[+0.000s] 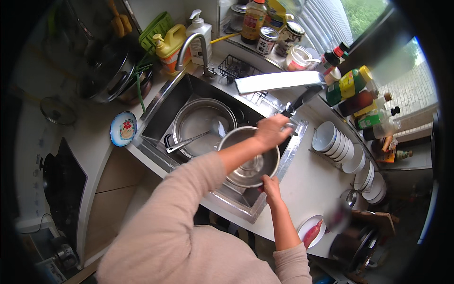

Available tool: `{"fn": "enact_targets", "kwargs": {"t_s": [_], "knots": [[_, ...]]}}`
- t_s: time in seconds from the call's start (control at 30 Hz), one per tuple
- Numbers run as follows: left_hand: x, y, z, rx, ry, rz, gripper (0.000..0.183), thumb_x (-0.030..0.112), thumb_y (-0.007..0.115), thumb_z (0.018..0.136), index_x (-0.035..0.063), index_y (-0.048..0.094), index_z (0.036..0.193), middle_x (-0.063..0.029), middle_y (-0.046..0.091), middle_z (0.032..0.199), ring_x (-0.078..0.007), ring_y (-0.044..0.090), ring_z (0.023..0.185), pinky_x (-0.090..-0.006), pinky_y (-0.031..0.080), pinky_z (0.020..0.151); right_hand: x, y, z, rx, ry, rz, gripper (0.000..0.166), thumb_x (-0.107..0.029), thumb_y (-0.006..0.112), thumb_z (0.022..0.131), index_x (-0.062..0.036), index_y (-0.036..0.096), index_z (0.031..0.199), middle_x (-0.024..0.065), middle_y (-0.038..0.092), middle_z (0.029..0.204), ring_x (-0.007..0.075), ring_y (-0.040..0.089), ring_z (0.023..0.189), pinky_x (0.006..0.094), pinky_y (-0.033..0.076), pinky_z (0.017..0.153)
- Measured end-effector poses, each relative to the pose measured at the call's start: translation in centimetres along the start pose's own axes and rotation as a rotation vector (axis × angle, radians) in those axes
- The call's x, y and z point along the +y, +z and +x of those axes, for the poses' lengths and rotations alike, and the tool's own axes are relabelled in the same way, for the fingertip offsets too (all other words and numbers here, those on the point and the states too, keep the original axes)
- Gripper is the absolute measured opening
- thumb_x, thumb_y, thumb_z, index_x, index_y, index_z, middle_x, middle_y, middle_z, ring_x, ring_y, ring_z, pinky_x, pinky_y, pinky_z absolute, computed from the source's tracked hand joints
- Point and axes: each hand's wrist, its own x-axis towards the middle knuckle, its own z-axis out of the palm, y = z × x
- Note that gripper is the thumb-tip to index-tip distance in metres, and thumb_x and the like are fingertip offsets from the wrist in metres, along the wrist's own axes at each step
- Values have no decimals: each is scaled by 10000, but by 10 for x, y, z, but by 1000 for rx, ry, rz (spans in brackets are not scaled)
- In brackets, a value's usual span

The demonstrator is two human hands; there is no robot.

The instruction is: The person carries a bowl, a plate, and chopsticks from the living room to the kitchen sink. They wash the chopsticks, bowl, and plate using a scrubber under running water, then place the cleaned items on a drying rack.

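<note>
Over the right part of the sink is a stainless-steel bowl or pot, its inside facing up. My right hand grips its near right rim. Above its far side, my left hand is curled and slightly blurred. Just beyond those fingers is the end of a black handle, beside a bright, flat metal piece; whether the hand grips the handle is unclear. On the left of the sink stands a large steel pot of cloudy water. A metal ladle leans in it, handle over the near rim.
Around the steel sink rise a curved faucet and soap bottles. Bottles and jars line the window ledge. Stacked bowls stand right; nearer is a plate with a red root vegetable. A floral dish sits left.
</note>
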Motion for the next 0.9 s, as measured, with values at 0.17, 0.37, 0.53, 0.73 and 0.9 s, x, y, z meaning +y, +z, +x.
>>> {"fn": "enact_targets", "kwargs": {"t_s": [0.17, 0.37, 0.53, 0.73, 0.9], "knots": [[-5, 69, 24, -329, 99, 241, 184, 36, 530, 714, 93, 589, 878, -125, 588, 850, -302, 597, 815, -400, 487, 666, -24, 82, 9, 68, -202, 191, 243, -249, 549, 795, -9, 546, 838, 55, 540, 582, 130, 502, 461, 248, 388, 432], [-12, 88, 13, -338, 110, 261, 97, 39, 551, 682, 29, 640, 716, -146, 622, 785, -278, 621, 781, -368, 511, 640, -12, 104, 42, 53, -227, 295, 251, -269, 551, 802, -24, 551, 858, 41, 546, 603, 122, 503, 472, 241, 397, 443], [-21, 82, 4, -323, 196, 266, 91, 40, 561, 655, 25, 640, 697, -147, 624, 729, -284, 626, 733, -364, 519, 585, -10, 110, 52, 42, -200, 298, 258, -287, 552, 808, -37, 554, 874, 30, 551, 621, 116, 504, 482, 236, 405, 452], [-26, 50, 3, -241, 165, 19, 143, 37, 536, 673, 63, 622, 785, -131, 606, 804, -318, 608, 750, -407, 496, 619, -6, 123, 62, 43, -206, 332, 267, -308, 554, 814, -52, 559, 894, 17, 557, 642, 108, 504, 493, 229, 414, 463], [-41, -49, -42, -4, 102, -312, 250, 0, 505, 688, 42, 572, 925, -102, 581, 907, -288, 564, 876, -378, 464, 764, -2, 120, 69, 38, -163, 356, 275, -325, 555, 820, -65, 562, 910, 6, 562, 660, 102, 505, 503, 224, 421, 473]]}}
